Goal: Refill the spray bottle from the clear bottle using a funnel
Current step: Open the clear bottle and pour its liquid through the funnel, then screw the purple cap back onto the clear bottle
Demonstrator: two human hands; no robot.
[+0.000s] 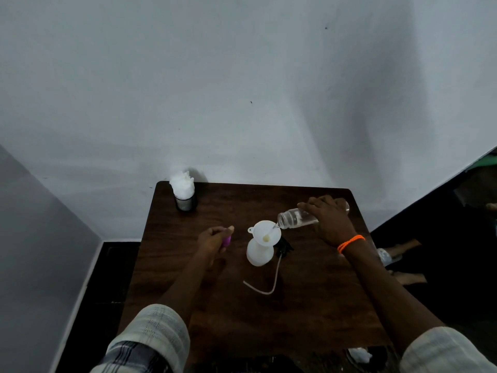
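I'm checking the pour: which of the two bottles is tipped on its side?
The clear bottle, held by the right hand with its mouth over the funnel. The white spray bottle stands upright.

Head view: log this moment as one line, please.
step: pouring | right hand: tilts clear bottle over funnel | funnel: in spray bottle | left hand: holds purple cap

Both arms are stretched forward, sleeves rolled up around the elbows. The right hand (pixel 326 215) is palm down, fingers (pixel 309 204) wrapped over the top of the clear bottle (pixel 291 218) and holding it tipped nearly flat, with an orange band (pixel 351 243) round the wrist. The left hand (pixel 215 239) is curled loosely round a small purple cap (pixel 227 240), thumb (pixel 230 228) poking up.
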